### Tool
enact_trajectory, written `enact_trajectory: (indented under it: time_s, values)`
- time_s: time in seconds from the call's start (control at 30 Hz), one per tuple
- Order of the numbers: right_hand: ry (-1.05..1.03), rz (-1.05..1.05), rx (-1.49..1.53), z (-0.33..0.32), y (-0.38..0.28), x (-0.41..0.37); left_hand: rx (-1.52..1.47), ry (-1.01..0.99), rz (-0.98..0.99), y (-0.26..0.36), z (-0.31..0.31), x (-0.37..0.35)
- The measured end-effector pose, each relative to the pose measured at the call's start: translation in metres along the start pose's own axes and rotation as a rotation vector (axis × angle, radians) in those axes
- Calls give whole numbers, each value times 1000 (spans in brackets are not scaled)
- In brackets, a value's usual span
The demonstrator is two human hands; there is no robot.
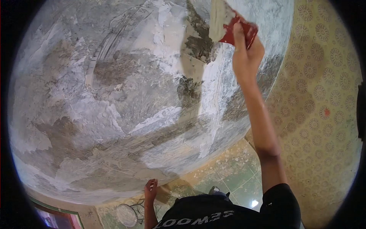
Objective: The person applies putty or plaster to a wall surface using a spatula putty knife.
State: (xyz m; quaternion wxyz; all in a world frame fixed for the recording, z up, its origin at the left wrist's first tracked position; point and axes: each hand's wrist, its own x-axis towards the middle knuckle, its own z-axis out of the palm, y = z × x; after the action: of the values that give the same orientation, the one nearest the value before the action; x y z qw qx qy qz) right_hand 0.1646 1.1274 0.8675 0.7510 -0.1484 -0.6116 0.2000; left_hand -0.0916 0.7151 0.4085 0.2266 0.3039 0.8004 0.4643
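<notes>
The wall (145, 91) is rough and grey, patched with smooth, pale plaster; beside its right edge runs a yellowish patterned wall (310, 95), with green floor tiles (236, 175) below. Near the wall's upper right edge, the right hand (248, 57) pinches the scraper (244, 32), thumb along its smeared red grip. It should be light and stiff, perhaps slippery; the grip suits holding. The left hand (151, 186), fingers loosely bent, hangs near the wall's lower edge; contact is unclear.

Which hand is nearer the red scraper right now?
Right. The right hand holds the red scraper high at the plastered wall; the left hand is well below it, off to the left.
</notes>
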Motion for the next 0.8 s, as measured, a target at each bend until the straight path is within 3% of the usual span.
enact_trajectory:
  time_s: [0.07,0.2,0.37,0.47,0.53,0.6,0.67,0.73,0.8]
  values:
    - [12,-342,-28,21,4,-21,0,-8,13,-1,-2,5]
    - [-186,-594,-583,58,42,-80,11,-19,20,-5,-2,9]
    - [-369,-531,-548,45,40,-175,49,-40,-11,-5,-4,7]
    - [-498,-471,-500,25,39,-188,44,-54,12,-5,-2,11]
    - [-454,-333,-248,18,40,-163,34,-59,35,-3,-3,14]
    - [-313,-78,-181,0,14,-121,20,-62,56,0,-2,15]
    - [-240,-39,-187,-12,11,-62,29,-42,47,3,-4,15]
    - [-256,97,-208,-23,-11,-11,18,-22,51,-2,-6,11]
    - [-386,44,-305,-33,-13,37,5,-2,57,-6,-8,7]
